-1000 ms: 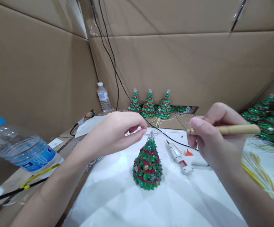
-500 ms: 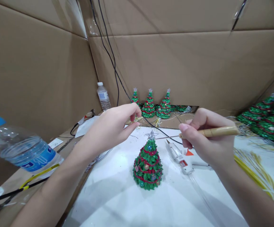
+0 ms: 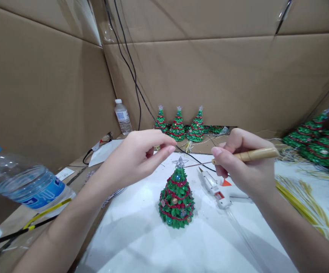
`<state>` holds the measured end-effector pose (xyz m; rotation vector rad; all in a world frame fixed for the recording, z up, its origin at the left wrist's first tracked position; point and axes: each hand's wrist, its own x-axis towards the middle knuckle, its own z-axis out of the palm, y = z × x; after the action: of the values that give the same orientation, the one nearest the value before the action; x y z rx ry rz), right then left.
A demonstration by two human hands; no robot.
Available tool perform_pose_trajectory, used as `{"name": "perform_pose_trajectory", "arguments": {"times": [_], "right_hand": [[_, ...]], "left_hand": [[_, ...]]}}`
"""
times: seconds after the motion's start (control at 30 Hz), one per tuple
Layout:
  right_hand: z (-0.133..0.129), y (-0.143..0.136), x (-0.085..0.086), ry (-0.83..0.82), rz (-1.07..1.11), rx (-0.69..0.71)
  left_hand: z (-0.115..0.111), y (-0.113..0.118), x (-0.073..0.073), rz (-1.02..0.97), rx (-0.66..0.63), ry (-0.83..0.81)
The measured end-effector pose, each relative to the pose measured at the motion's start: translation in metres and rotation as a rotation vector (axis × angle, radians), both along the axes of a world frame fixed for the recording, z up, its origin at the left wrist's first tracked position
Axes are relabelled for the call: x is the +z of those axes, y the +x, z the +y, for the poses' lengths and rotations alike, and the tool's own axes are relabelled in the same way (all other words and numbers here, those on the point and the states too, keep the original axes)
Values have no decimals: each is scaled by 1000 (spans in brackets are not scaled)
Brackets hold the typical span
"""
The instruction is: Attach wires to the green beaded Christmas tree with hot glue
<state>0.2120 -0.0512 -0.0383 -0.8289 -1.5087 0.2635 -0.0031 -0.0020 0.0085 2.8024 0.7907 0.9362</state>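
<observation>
A small green Christmas tree with red garlands stands upright on the white board, a clear star at its top. My right hand is closed on the wooden handle of a thin metal tool, whose tip reaches the star from the right. To the left of the star is my left hand, thumb and forefinger stretched towards each other with a small gap between their tips. Nothing can be seen between them. A white glue gun lies right of the tree.
Three decorated trees stand at the back by the cardboard wall. More trees and yellow wires are at the right. Two bottles, a large one and a small one, are at the left. Black cables hang behind.
My left hand has moved slightly right, nearer to the star, and its thumb and forefinger have come closer together. The tool in my right hand has shifted a little left.
</observation>
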Motion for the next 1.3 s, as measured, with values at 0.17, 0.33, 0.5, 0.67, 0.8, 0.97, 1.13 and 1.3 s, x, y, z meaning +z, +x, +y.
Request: {"name": "perform_pose_trajectory", "arguments": {"times": [0.17,0.33,0.5,0.67,0.8,0.97,1.13,1.3], "right_hand": [[-1,-1,2,-50,40,19],[3,-1,2,-133,122,67],[13,0,-3,-270,290,178],[21,0,-8,-367,417,251],[23,-1,-10,-398,457,281],[25,-4,-12,-423,513,300],[25,-5,-11,-468,528,323],[26,-2,-11,-503,536,332]], "left_hand": [[-3,5,0,38,-139,-81],[-2,9,-3,32,-154,-86],[1,10,-5,31,-162,-99],[3,8,-5,29,-173,-130],[4,8,-5,36,-183,-140],[3,9,-5,39,-172,-124],[1,9,-4,39,-165,-107],[-1,9,-2,47,-167,-98]]}}
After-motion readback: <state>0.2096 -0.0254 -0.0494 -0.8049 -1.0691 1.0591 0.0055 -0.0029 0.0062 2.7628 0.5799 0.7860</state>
